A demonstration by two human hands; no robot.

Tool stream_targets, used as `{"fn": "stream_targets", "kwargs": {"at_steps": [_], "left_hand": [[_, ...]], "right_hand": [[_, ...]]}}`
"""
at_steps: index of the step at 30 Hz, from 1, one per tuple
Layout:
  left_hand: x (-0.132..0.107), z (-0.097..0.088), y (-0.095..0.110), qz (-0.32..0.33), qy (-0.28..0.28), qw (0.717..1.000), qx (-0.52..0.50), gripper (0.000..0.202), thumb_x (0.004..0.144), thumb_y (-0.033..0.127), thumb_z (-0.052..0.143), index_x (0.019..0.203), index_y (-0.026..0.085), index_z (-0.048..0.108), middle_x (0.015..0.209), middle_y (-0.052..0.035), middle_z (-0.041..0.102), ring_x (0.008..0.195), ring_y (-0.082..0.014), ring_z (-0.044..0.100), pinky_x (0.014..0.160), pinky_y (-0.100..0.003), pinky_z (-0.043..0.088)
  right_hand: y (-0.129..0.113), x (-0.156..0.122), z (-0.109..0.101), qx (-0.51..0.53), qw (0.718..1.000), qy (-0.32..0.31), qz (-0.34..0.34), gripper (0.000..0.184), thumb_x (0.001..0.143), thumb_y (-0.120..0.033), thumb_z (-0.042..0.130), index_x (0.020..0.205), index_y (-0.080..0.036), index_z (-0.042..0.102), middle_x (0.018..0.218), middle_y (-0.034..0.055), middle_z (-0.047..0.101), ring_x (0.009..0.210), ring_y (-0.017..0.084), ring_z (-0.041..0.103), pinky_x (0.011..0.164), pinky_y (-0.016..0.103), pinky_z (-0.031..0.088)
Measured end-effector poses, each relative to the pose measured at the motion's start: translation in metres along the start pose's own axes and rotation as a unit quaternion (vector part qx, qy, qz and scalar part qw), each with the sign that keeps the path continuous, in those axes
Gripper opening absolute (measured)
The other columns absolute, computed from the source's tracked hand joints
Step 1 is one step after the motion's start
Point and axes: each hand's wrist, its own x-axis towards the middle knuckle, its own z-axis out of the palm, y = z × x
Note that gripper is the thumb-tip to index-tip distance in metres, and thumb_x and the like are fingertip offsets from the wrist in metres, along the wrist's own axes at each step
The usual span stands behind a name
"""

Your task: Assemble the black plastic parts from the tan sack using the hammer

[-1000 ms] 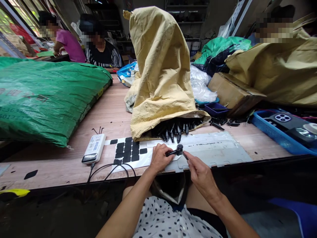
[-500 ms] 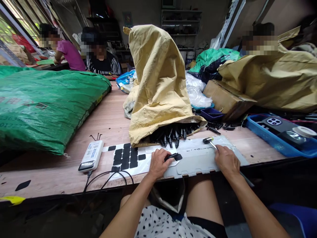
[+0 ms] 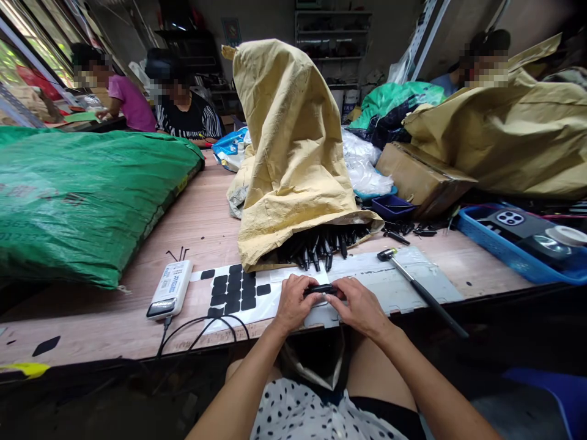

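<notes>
- black rod-shaped part (image 3: 321, 289): in front of the tan sack (image 3: 293, 153), just short of its open mouth, held lengthwise from side to side between the two hands.
- left hand (image 3: 293, 300): thumb and fingers pinch the left end of the part.
- right hand (image 3: 360, 305): thumb and fingers pinch the right end; fingertips of both hands are near each other.
- more black pieces (image 3: 316, 252): heaped in the mouth of the tan sack.
- hammer (image 3: 424, 292): in front and to the right of the tan sack, lying across a grey sheet (image 3: 424, 267), head toward the sack, handle jutting past the table edge.
- black squares (image 3: 233, 287): on white backing, in front and to the left of the tan sack.
- white cabled device (image 3: 170, 290): farther left of the tan sack.
- green sack (image 3: 92, 201): well left of the tan sack.
- blue tray (image 3: 518, 260): well right of the tan sack.
</notes>
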Motion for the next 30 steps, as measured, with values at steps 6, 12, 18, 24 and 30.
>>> {"fn": "stream_targets", "kwargs": {"at_steps": [6, 12, 18, 24, 30], "left_hand": [[-0.001, 0.003, -0.001, 0.004, 0.012, 1.0, 0.008, 0.008, 0.085, 0.023, 0.068, 0.093, 0.024, 0.067, 0.093, -0.0027, 0.071, 0.097, -0.024, 0.056, 0.09, -0.039, 0.04], [-0.002, 0.005, -0.003, 0.042, 0.015, 0.999, 0.025, 0.008, 0.08, 0.014, 0.063, 0.083, 0.022, 0.064, 0.084, -0.0033, 0.068, 0.092, -0.0234, 0.056, 0.089, -0.04, 0.038], [-0.002, 0.0, -0.001, 0.022, -0.002, 1.0, -0.017, 0.013, 0.091, 0.026, 0.058, 0.097, 0.023, 0.069, 0.091, -0.0024, 0.071, 0.095, -0.0226, 0.056, 0.09, -0.039, 0.038], [-0.002, -0.004, -0.002, 0.007, -0.006, 0.999, -0.039, 0.03, 0.1, 0.035, 0.044, 0.098, 0.024, 0.072, 0.09, -0.002, 0.072, 0.095, -0.0223, 0.055, 0.093, -0.039, 0.036], [-0.002, -0.001, -0.005, 0.01, -0.022, 1.0, -0.018, 0.039, 0.103, 0.039, 0.039, 0.088, 0.023, 0.071, 0.083, -0.0015, 0.07, 0.091, -0.0215, 0.053, 0.091, -0.039, 0.034]], "right_hand": [[-0.009, 0.002, 0.017, -0.03, 0.999, 0.01, 0.025, 0.018, 0.099, -0.03, 0.048, 0.084, -0.022, 0.056, 0.088, 0.0058, 0.067, 0.082, 0.02, 0.059, 0.072, 0.031, 0.04], [-0.014, 0.001, 0.029, -0.001, 0.999, 0.012, 0.045, 0.016, 0.093, -0.021, 0.048, 0.079, -0.021, 0.055, 0.082, 0.0057, 0.066, 0.077, 0.019, 0.059, 0.07, 0.03, 0.038], [-0.013, 0.005, 0.014, 0.063, 0.997, -0.012, 0.041, 0.027, 0.097, -0.033, 0.048, 0.073, -0.022, 0.053, 0.071, 0.0015, 0.061, 0.066, 0.016, 0.052, 0.064, 0.028, 0.035], [-0.004, 0.004, -0.001, 0.104, 0.993, -0.049, 0.024, 0.022, 0.091, -0.043, 0.061, 0.087, -0.021, 0.059, 0.075, -0.0011, 0.057, 0.07, 0.015, 0.052, 0.066, 0.027, 0.039], [-0.004, 0.002, 0.005, 0.08, 0.996, -0.038, -0.021, 0.02, 0.093, -0.039, 0.061, 0.086, -0.022, 0.054, 0.082, 0.0002, 0.059, 0.076, 0.016, 0.053, 0.07, 0.028, 0.04]]}}
